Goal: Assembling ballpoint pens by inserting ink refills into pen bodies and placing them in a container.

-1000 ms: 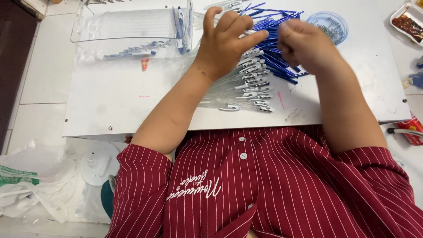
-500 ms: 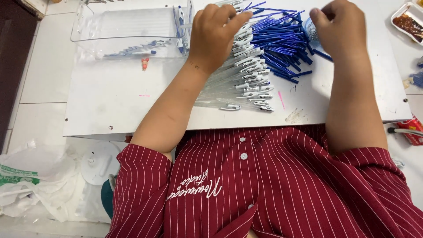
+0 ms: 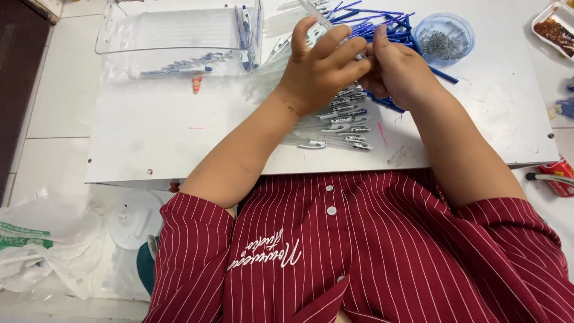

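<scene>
Head view. I work seated at a white board (image 3: 155, 128) laid flat as a bench.

My left hand (image 3: 317, 72) holds a clear pen barrel (image 3: 315, 13) at an upward tilt, fingers curled narrow around it, so the open end faces my right hand. My right hand (image 3: 397, 72) meets it at the centre of the board, fingers pinched close against the left fingertips; what they pinch is hidden, so I cannot tell whether it is a refill or a small part.

The blue refills (image 3: 382, 24) lie in a heap just beyond my right hand, within a short reach. The blue bowl (image 3: 445, 37) of small metal pieces, likely springs, stands just beside that heap on the right-hand side.

A row of clear barrels with clips (image 3: 344, 122) lies fanned out under my left wrist, side by side for easy picking.

The clear tray (image 3: 179, 36) stands at the far left of the board, well apart from both hands, with a few pens inside it.
</scene>
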